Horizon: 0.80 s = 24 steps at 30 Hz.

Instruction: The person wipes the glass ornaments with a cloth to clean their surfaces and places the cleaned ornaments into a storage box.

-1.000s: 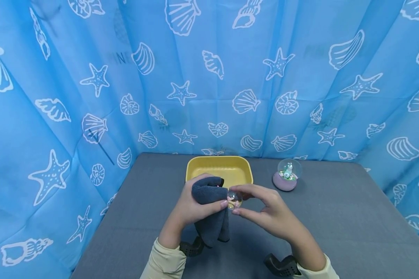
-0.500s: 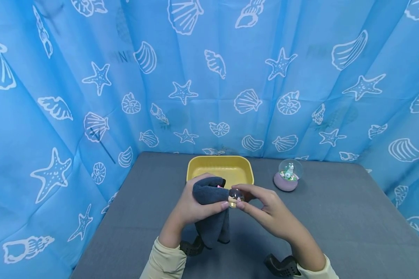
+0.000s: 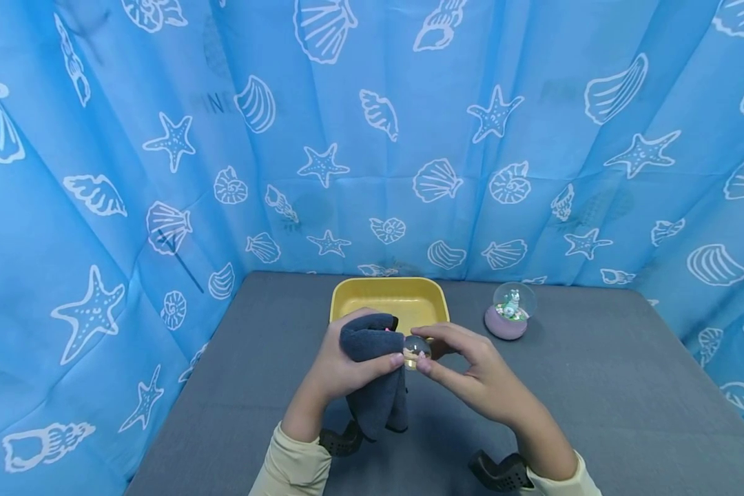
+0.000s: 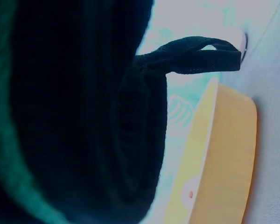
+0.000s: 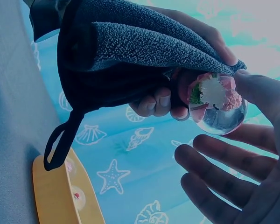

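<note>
A small snow globe point(image 3: 417, 350) with pink and green figures inside its clear ball sits between both hands. My left hand point(image 3: 337, 368) grips a folded dark blue-grey towel point(image 3: 372, 346), with the thumb on top and the globe's lower end tucked into the folds. From the other side, the thumb and index finger of my right hand point(image 3: 480, 368) hold the clear ball point(image 5: 219, 105). Its other fingers point(image 5: 224, 172) are spread apart below the globe. Towel folds fill most of the left wrist view, and a cloth loop point(image 4: 200, 58) hangs off the towel's edge there.
Behind the hands stands a yellow basin point(image 3: 341, 293); round clear shapes point(image 5: 78, 198) with reddish centres show over its rim in the right wrist view. A larger snow globe point(image 3: 510, 313) on a lilac base stands right of it. A blue shell-print curtain point(image 3: 347, 165) backs the grey table point(image 3: 583, 365).
My right thumb has moved up over the near side of the globe, and the globe has turned a little. The left hand and the towel stay almost where they were.
</note>
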### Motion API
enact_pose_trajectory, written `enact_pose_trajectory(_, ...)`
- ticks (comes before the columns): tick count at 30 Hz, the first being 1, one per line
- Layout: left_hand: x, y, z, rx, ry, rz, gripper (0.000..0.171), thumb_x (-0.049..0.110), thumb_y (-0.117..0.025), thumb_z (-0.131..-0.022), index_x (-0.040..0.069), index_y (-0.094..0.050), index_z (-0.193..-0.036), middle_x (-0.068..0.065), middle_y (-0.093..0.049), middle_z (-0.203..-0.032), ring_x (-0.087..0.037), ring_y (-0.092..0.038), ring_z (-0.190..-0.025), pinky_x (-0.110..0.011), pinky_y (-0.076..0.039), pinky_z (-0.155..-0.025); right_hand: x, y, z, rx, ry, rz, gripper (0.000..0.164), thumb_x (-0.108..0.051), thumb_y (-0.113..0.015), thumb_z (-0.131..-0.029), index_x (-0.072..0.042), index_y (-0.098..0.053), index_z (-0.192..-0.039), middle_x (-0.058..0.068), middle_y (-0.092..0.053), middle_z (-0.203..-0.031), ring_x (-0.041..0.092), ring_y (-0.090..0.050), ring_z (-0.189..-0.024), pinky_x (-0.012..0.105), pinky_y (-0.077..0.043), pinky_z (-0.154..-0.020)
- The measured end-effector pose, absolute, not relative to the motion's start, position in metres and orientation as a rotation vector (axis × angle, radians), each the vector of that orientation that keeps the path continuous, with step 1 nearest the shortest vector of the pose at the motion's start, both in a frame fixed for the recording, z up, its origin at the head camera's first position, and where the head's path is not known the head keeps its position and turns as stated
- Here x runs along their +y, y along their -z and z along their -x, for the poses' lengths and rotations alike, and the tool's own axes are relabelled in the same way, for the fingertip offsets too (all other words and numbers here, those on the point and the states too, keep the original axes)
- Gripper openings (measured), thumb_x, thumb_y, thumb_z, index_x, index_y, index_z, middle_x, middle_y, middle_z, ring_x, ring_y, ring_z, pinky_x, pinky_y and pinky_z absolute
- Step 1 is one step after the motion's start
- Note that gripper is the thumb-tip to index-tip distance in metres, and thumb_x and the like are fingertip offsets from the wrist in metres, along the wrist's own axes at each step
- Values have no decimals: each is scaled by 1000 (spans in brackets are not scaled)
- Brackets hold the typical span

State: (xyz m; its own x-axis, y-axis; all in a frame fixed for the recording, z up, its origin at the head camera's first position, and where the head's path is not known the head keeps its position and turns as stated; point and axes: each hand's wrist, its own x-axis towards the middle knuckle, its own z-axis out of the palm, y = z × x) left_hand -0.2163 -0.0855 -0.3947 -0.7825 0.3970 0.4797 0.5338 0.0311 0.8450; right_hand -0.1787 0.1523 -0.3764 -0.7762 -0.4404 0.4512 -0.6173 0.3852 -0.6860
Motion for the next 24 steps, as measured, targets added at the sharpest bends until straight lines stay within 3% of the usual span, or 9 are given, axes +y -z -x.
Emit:
enact_pose_trajectory(6, -87, 395, 217, -2153, 1879, 980, 42, 19, -80, -81, 17, -63, -119, -5, -66, -109, -19, -66, -94, -35, -56, -85, 151, 377, 180, -2355, -1303, -956, 48, -21, -78, -85, -26, -60, -129, -9, -64, -119, 7, -65, -96, 32, -58, -79)
enact_pose_trajectory(14, -86, 393, 217, -2151, 1854, 993, 43, 19, -80, -80, 16, -63, -119, -4, -66, -109, -19, -66, -94, -35, -56, -84, 150, 382, 184, -2171, -1283, -1064, 64, -6, -88, -69, -14, -62, -127, 8, -64, -124, 14, -63, -106, 22, -56, -80)
enact_pose_trajectory(24, -86, 393, 215, -2201, 1863, 969, 42, 21, -80, -80, 20, -64, -119, -2, -67, -110, -18, -66, -95, -35, -56, -86, 148, 380, 181, -2169, -1289, -1080, 55, -6, -85, -74, -12, -64, -124, 1, -66, -120, 11, -65, -101, 25, -57, -79)
